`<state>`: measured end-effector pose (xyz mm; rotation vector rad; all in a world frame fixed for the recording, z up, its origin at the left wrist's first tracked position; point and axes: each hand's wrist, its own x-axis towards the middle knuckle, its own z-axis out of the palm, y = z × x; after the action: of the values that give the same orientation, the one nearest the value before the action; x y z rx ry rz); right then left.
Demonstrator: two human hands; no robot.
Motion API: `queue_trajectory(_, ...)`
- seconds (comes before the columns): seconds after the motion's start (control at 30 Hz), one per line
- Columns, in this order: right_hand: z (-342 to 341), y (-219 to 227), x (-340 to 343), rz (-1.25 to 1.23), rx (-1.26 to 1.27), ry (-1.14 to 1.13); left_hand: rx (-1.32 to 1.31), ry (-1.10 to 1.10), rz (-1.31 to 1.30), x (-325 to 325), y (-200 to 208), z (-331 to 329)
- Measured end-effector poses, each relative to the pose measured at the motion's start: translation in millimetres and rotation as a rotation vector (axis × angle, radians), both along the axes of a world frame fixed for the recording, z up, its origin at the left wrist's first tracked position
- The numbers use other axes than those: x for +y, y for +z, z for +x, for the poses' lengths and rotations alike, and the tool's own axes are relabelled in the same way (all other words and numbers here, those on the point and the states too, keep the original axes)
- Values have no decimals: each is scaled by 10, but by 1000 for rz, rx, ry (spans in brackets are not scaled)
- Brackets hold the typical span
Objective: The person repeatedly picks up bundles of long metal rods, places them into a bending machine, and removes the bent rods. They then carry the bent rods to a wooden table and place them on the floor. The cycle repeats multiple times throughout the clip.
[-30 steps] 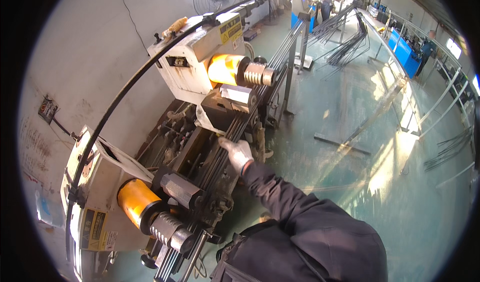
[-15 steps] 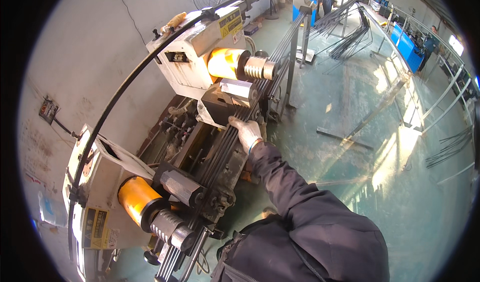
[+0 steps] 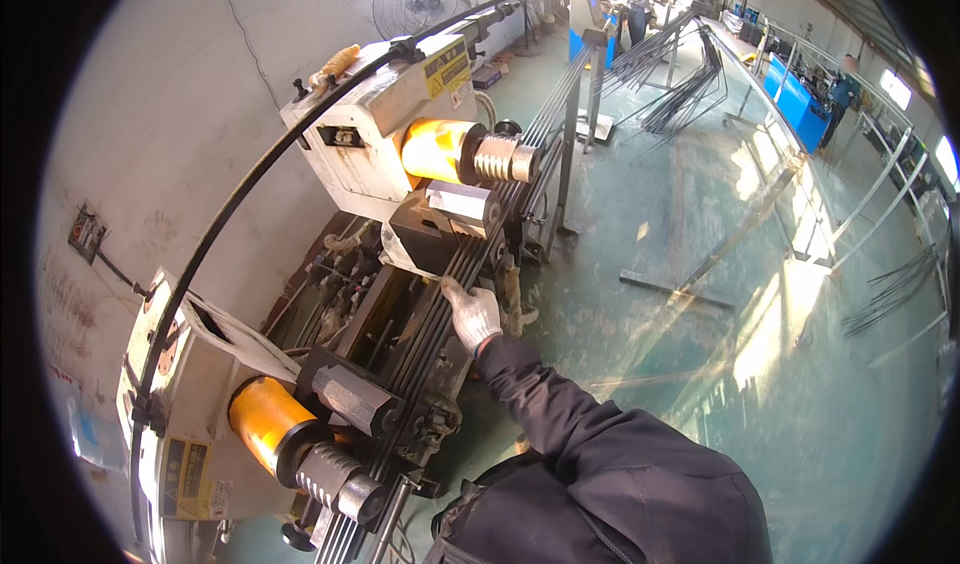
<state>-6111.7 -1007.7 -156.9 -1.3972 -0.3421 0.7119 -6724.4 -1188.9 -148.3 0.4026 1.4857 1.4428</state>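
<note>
My right hand (image 3: 474,316), in a whitish work glove, is closed at a bundle of long thin dark metal rods (image 3: 425,330). Its fingertips reach over the rods; their undersides are hidden. These rods run lengthwise through a machine with two white heads. Just beyond the hand, the far head (image 3: 335,169) carries a yellow cylinder (image 3: 437,151) and a ribbed metal roller (image 3: 506,159). Closer to me, the near head (image 3: 200,364) has a matching yellow cylinder (image 3: 270,424) and ribbed roller (image 3: 340,479). A grey angular block (image 3: 352,396) sits beside the rods. My left hand is out of view.
A black corrugated hose (image 3: 235,184) arches over both heads. Metal stands (image 3: 567,144) hold the rods' far ends. A flat steel bar (image 3: 676,290) lies on the green floor at right. Far off are more rods (image 3: 682,99), a blue machine (image 3: 797,104) and a person (image 3: 842,94).
My right hand has moved nearer to me along the rods, away from the far head. The whole view has shifted slightly, so the machine sits a little lower and further left.
</note>
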Motion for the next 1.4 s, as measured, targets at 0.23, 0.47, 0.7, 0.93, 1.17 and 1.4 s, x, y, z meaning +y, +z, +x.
queue_trajectory(0.23, 92, -110, 63, -11, -3, -21, 543, -214, 127, -250, -282, 72)
queue_trajectory(0.47, 217, 313, -212, -413, -563, -86, 3651, -1468, 62, -917, -1177, -277)
queue_trajectory(0.7, -73, 872, -458, 65, -1495, 75, 2373, -1820, 238, -1371, -1903, 94)
queue_trajectory(0.93, 198, 1036, 485, -302, -1496, 1083, 702, -667, -289, -1098, -2256, 1265)
queue_trajectory(1.17, 478, 1220, 652, -350, -1506, 1399, -294, -179, -194, -1105, -1905, 3217)
queue_trajectory(1.4, 660, 1219, 772, -546, -1480, 1348, 112, -119, -390, -1707, -1362, 3490)
